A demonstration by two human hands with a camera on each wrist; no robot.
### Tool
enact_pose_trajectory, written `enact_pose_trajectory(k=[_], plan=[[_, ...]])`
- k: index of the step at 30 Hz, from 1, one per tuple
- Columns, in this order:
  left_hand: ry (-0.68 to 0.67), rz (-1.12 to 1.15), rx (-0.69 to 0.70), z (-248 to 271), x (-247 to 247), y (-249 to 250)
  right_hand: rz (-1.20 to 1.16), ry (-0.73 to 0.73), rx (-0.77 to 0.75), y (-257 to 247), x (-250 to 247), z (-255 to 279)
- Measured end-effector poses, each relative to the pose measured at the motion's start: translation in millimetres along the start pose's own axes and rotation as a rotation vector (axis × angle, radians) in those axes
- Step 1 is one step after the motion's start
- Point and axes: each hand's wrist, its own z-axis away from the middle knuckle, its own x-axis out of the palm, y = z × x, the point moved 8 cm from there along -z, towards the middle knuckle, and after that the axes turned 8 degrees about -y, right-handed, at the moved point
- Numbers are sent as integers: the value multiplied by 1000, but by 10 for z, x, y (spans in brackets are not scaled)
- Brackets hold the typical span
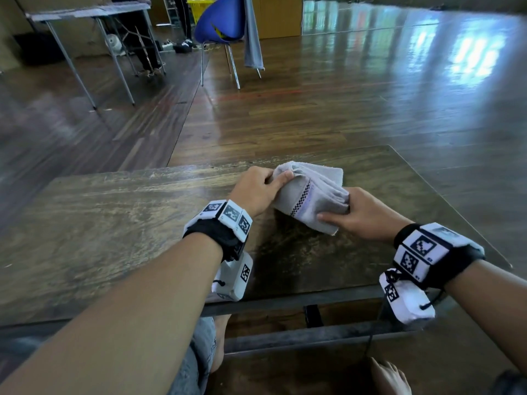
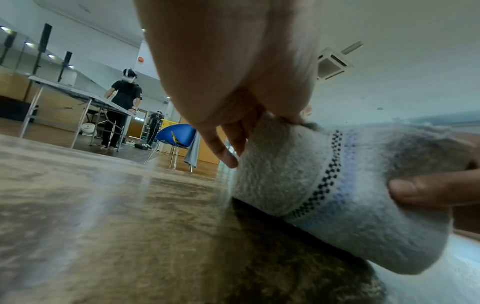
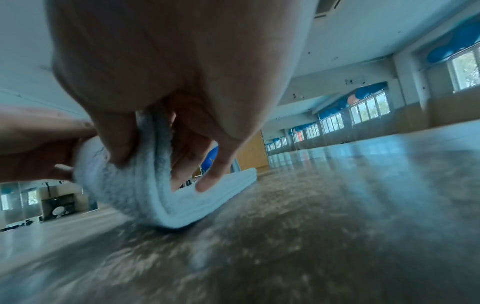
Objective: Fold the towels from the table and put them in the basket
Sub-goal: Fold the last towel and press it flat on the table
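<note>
A light grey towel [image 1: 309,196] with a black checked stripe lies folded on the wooden table [image 1: 114,223], its near half lifted and bent over. My left hand [image 1: 261,188] pinches the towel's left edge, thumb on top. My right hand [image 1: 349,213] grips its right edge, thumb on top and fingers beneath. In the left wrist view the left hand [image 2: 246,131] holds the towel [image 2: 298,176] at its upper fold. The right wrist view shows the right hand [image 3: 161,148] curled round the towel [image 3: 140,185], whose far layers lie flat. No basket is in view.
A blue chair [image 1: 219,24] with grey cloth hanging beside it stands on the floor beyond the table. A folding table [image 1: 85,12] with a person [image 2: 124,107] at it stands far left. A yellow crate [image 1: 199,7] is in the far background. My bare feet show under the table.
</note>
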Motion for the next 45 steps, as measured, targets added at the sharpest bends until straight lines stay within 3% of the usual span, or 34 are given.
enact_pose_trajectory(k=[3, 7, 9, 14, 17, 19, 24, 32, 34, 36, 39, 45], plan=[[-89, -42, -93, -33, 73, -83, -137, -115, 89, 80, 28, 12], [-486, -60, -369, 89, 380, -382, -343, -415, 384, 315, 254, 122], [-585, 8, -474, 189, 443, -491, -317, -369, 451, 404, 219, 103], [-427, 104, -601, 168, 277, -568, -459, 9, 357, 424, 43, -118], [-325, 118, -616, 148, 180, -615, -337, 106, 303, 370, 4, -273], [-270, 79, -586, 113, 135, -656, -283, 141, 346, 403, 14, -361], [-238, -99, -530, 21, 140, -793, -132, 159, 487, 477, 77, -499], [-148, -313, -426, -165, 177, -931, 187, 183, 558, 451, 54, -589], [-130, -317, -437, -177, 177, -952, 341, 178, 525, 384, 82, -614], [-132, -307, -454, -176, 181, -966, 522, 155, 393, 262, 122, -670], [-128, -240, -479, -167, 169, -963, 658, 36, 285, 146, 179, -685], [-26, -296, -462, -70, 21, -808, 754, -27, 517, 185, 27, -474]])
